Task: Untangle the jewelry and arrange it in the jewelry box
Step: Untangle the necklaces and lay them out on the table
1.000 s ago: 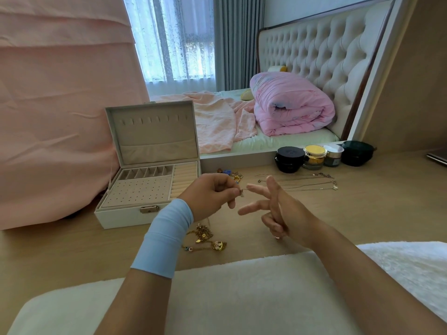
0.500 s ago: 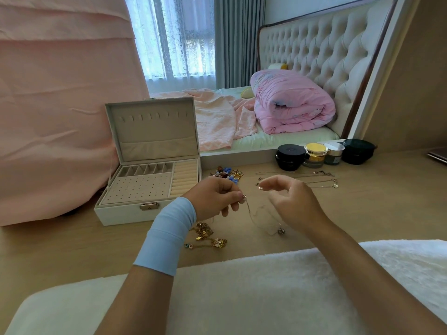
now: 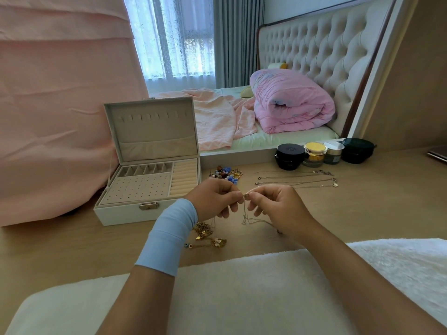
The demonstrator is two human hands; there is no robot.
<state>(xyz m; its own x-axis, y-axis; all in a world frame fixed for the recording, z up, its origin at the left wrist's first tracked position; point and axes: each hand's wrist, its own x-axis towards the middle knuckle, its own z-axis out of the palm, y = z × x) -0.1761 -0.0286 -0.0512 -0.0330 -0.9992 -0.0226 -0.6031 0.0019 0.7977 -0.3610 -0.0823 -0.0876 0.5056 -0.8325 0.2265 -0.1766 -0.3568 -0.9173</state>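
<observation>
Head camera is showing the left hand (image 3: 215, 199) and right hand (image 3: 278, 206) pinching a thin chain (image 3: 251, 220) at its clasp, the rest drooping below the pinch. It is looking light, limp, snag-prone; holding near the clasp seems safest.

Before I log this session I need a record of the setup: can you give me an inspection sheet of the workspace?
Surface: light wooden floor, white fluffy rug nearest the camera.
Job's things: jewelry box open, its visible compartments look empty; thin chain dangling between both hands; straightened chains laid in rows; bead and ring pile; gold tangle below the left hand.
Clutter: four cosmetic jars by the bed base.
Grippers: left hand and right hand pinch the chain at its clasp.
Cables: nothing seen.
Surroundings: bed with pink duvet, pink cloth, curtained window.
</observation>
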